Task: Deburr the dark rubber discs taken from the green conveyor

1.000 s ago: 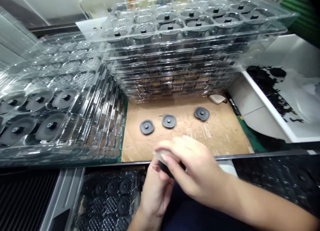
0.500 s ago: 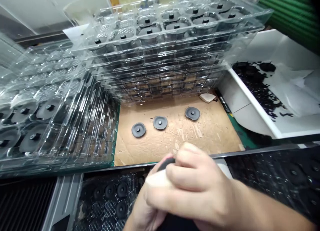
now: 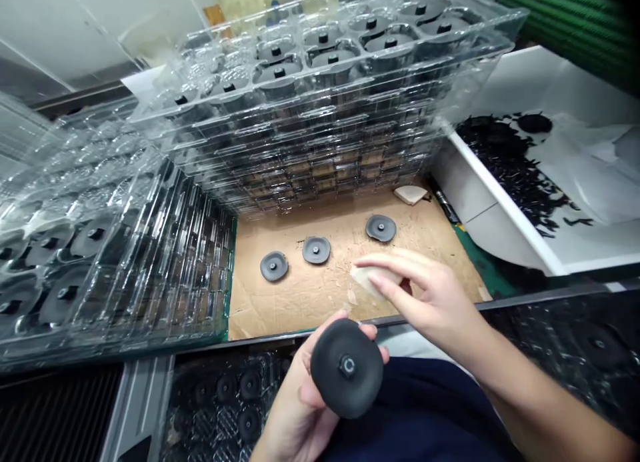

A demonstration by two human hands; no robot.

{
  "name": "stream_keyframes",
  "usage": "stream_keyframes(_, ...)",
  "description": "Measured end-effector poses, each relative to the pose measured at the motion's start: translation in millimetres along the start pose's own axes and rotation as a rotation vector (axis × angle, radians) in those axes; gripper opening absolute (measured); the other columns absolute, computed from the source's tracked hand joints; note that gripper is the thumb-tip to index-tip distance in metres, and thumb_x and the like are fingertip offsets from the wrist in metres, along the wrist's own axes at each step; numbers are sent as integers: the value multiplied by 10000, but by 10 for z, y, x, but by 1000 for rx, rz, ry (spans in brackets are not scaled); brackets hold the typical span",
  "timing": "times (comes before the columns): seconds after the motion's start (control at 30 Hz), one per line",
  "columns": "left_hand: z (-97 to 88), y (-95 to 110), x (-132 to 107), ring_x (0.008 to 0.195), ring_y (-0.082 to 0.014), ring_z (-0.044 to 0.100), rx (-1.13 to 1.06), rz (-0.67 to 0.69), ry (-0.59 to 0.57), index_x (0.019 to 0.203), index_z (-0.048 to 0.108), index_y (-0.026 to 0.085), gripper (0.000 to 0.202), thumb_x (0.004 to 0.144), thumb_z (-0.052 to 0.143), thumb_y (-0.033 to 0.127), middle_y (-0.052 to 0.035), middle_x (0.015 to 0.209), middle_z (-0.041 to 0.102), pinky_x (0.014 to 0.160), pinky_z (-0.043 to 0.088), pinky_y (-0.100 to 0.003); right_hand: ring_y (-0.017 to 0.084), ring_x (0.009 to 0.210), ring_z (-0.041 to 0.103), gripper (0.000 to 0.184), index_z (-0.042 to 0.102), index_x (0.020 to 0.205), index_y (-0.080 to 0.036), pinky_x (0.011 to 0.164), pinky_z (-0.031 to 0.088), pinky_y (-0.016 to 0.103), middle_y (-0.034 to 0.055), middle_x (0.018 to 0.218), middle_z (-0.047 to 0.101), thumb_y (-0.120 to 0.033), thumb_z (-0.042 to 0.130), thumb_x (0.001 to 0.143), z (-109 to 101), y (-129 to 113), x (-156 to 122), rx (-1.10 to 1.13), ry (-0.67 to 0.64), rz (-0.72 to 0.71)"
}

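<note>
My left hand (image 3: 310,389) is closed round the edge of a dark, rounded rubber-like disc (image 3: 347,392) with a short hollow stem at its centre. The disc's stem side faces me. Up and to the right, my right hand (image 3: 425,285) pinches a white wedge-shaped pad (image 3: 367,279), apart from the disc. Beyond the hands, three similar discs lie on a cardboard sheet (image 3: 265,312): a left disc (image 3: 274,274), a middle disc (image 3: 316,257) and a right disc (image 3: 381,235).
Clear plastic trays (image 3: 320,102) holding discs are stacked behind the cardboard, with another tray stack (image 3: 150,249) at left. A white bin (image 3: 520,215) at right holds black scraps. Near it lie another white wedge (image 3: 411,195) and a black marker (image 3: 445,205).
My right hand has moved away from the left, up and to the right, with the white pad. The disc in my left hand, mostly covered before, now shows fully.
</note>
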State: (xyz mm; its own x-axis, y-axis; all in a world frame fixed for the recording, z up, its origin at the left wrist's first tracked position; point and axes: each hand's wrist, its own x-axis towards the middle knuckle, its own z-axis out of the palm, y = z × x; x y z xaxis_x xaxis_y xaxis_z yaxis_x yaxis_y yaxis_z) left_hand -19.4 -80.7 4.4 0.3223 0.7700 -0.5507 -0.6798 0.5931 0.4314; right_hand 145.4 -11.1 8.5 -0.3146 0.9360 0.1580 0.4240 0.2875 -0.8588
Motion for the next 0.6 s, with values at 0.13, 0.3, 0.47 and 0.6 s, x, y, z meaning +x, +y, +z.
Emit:
stream_keyframes(0.13, -19, 9, 5, 856, -214, 700, -39, 13, 3, 970, 721, 278, 544, 458, 854, 403, -23, 980, 743, 869, 505, -311, 174, 789, 646, 270, 660, 1074, -212, 669, 510, 291, 49, 919, 704, -283, 455, 914, 232, 362, -339, 61, -167, 183)
stream_keyframes(0.3, -104, -35, 72, 941, -214, 686, -53, 19, -13, 999, 707, 289, 539, 492, 828, 425, -13, 1044, 732, 863, 512, -267, 219, 953, 651, 248, 648, 1057, -207, 771, 523, 340, 69, 1053, 700, -282, 464, 908, 226, 393, -490, 60, -101, 264)
stream_keyframes(0.47, -153, -100, 104, 1067, -236, 631, -9, 47, 12, 1118, 654, 279, 600, 552, 822, 388, -34, 1166, 687, 918, 491, -266, 186, 930, 630, 260, 590, 1143, -183, 804, 481, 306, 64, 1051, 689, -187, 476, 910, 14, -181, -283, -28, 135, -109)
stream_keyframes(0.6, -221, -125, 115, 1128, -260, 588, 9, 68, 116, 1131, 641, 251, 561, 599, 815, 267, -57, 1171, 681, 1010, 435, -340, 185, 763, 618, 261, 635, 1043, -82, 743, 476, 316, 86, 845, 701, -117, 416, 905, 105, -432, -252, -31, -64, -353)
